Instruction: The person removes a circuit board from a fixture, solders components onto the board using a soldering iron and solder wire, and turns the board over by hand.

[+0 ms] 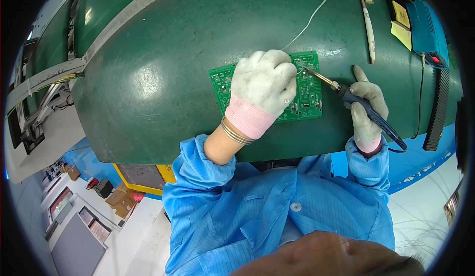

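A green circuit board (310,98) lies on the green bench mat, partly covered by my left hand (262,80). That hand, in a white glove with a pink cuff, is closed around a thin solder wire (311,21), which trails away to the far right. The wire's short free end shows beside the fingers, over the board. In my gloved right hand (368,100) is a soldering iron (378,120) with a dark blue handle, its index finger stretched out. The iron's tip points left and meets the wire end at the board's upper part, though exact contact is too small to tell.
Toward the far right stand a blue soldering station (428,33), a yellow sponge (401,15) and a white-handled brush (369,33). A black ribbed strip (437,110) lies along the right edge, near the iron's cable. A metal rail (118,16) borders the bench at the left.
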The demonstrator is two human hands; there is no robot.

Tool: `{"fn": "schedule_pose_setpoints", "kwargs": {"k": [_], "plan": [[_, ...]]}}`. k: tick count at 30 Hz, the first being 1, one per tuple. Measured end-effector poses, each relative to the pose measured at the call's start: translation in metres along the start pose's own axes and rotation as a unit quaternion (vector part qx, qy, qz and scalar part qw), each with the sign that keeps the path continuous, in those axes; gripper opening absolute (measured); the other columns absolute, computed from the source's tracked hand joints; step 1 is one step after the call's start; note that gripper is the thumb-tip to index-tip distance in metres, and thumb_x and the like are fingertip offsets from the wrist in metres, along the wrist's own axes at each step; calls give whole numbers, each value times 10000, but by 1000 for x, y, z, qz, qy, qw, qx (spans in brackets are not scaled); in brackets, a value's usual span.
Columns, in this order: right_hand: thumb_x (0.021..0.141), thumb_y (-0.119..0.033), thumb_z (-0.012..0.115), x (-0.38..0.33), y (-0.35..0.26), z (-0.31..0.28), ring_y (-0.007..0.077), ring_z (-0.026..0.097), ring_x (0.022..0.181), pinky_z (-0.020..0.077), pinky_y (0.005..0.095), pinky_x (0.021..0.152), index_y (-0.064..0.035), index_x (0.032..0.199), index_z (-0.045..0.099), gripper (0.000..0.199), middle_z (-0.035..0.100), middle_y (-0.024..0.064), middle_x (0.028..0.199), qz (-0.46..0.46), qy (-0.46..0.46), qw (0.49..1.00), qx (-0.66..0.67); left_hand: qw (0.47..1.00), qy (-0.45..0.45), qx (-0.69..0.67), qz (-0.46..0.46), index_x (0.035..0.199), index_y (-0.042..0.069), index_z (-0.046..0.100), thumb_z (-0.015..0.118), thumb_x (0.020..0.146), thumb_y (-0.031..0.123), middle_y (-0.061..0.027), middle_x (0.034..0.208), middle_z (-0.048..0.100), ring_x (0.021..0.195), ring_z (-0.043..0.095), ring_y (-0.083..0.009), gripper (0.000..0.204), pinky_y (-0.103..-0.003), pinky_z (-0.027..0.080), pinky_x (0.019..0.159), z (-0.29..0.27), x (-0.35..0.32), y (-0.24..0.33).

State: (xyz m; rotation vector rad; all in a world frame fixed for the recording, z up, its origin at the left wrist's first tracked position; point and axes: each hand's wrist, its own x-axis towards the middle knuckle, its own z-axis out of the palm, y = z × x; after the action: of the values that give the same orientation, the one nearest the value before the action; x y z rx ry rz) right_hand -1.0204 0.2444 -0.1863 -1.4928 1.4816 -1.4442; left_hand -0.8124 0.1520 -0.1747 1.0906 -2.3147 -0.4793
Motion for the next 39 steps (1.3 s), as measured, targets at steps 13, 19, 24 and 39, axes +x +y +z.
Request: {"fn": "schedule_pose_setpoints", "kwargs": {"k": [13,19,24,39], "plan": [[883,-318,620,4,1,-1,139,515,586,224,601,1117,-32,934,564,296,536,47,653,13,13,999,43,999,15,-34,-30,690,93,619,612,669,53,-6,884,623,712,546,-218,46,-324,450,668,2,4,-1],[866,-277,620,5,2,-1,146,524,615,217,610,1115,-27,947,565,269,544,57,690,-1,-12,1000,3,999,21,-15,-19,688,93,620,611,673,61,-7,884,624,704,546,-216,37,-320,448,657,3,5,-1],[854,-281,626,4,0,-2,153,533,636,216,609,1116,-25,951,568,280,548,63,708,5,-16,1000,4,1000,24,-9,-11,684,94,620,610,678,68,-7,881,623,696,543,-214,28,-318,445,648,4,4,-1],[861,-259,621,4,1,-2,168,532,662,229,615,1107,-27,937,559,252,540,61,702,24,16,996,85,998,46,-40,-17,694,92,620,610,673,52,-5,926,640,733,564,-217,47,-321,453,671,0,4,-1]]}}
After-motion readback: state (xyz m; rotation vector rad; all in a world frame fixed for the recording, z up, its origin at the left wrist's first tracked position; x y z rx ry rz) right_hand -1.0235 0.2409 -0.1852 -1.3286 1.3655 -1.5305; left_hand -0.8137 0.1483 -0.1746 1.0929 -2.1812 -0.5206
